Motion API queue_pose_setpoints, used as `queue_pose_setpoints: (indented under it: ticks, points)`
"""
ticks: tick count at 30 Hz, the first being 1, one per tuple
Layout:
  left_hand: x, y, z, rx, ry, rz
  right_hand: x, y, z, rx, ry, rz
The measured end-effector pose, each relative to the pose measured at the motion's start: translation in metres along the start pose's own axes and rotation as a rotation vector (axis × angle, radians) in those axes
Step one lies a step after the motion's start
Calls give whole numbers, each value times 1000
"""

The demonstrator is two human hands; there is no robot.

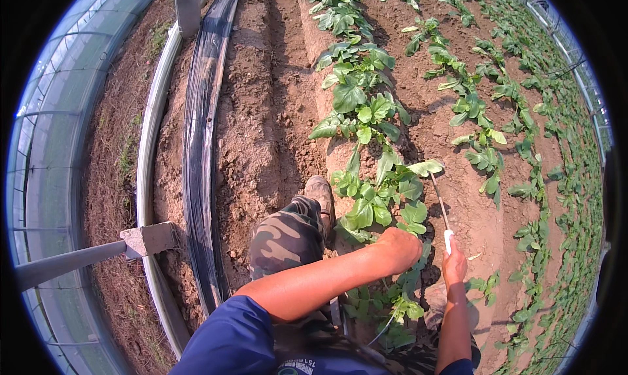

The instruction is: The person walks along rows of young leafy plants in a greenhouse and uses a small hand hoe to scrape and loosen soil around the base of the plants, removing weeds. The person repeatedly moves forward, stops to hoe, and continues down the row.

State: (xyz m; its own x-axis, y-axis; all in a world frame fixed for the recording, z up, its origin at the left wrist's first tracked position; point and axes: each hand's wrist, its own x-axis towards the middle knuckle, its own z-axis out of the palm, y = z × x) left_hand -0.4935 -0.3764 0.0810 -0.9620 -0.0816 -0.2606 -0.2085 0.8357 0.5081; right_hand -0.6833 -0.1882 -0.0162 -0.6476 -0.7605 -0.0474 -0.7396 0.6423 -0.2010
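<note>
My right hand [455,265] grips the white handle [448,238] of a hand tool with a thin metal shaft [439,198]. Its far end meets or passes behind a pale leaf [426,167], so the shape of the tip is hard to make out. My left hand [403,250] is curled over the row of leafy green plants [368,208], knuckles up. Its fingers are hidden under the back of the hand, and I cannot see whether they hold a stem. More foliage [407,308] shows below my wrists, between my legs.
A booted foot [320,196] stands in the furrow left of the row. Farther left run black plastic film [201,144], a pale curved rail [147,159], a concrete block [148,240] with a metal pipe [73,264], and a greenhouse wall [59,178]. More crop rows [471,105] lie rightward.
</note>
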Motion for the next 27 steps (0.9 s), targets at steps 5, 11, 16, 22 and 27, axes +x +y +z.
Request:
queue_pose_setpoints:
  ticks: [5, 11, 16, 22, 27]
  points:
    - [0, 0, -1, 35, -42, -12, -36, 10, -34, -88, -34, 79]
    - [-3, 1, 4, 34, -43, -53, -89, 3, -66, -368, -295, 108]
    - [5, 4, 5, 42, -96, -63, -102, -5, -51, -294, -299, 97]
    - [2, -6, -6, 9, -62, -69, -115, 3, -27, -219, -324, 201]
    - [-30, -15, -8, -165, 220, -95, -143, 8, -26, 305, -282, 421]
